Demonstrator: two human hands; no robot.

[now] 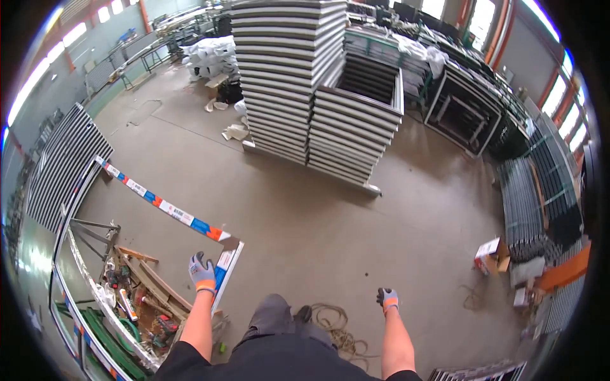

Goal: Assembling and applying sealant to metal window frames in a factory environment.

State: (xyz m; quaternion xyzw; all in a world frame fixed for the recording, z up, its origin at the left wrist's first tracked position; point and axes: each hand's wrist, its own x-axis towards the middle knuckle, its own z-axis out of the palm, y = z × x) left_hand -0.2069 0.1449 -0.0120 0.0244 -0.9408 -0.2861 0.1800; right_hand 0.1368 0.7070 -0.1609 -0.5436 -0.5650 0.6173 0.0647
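Note:
A large rectangular frame (192, 221) with printed white, blue and orange film along its sides lies at the left. My left hand (202, 272), in a grey glove with black fingertips and an orange cuff, is by the frame's near right corner, just inside that edge. Its fingers are partly bent and apart, with nothing seen in them. Whether it touches the frame, I cannot tell. Out to the right, my right hand (387, 298), in a matching glove, hangs over the floor with fingers curled in and nothing visible in them.
Beneath the frame stands a bench (143, 298) cluttered with tools and wood strips. Ahead rises a tall stack of frames (276, 82), with a lower stack (349, 127) beside it. Coiled rope (337, 327) lies near my feet. An open carton (492, 256) sits at the right.

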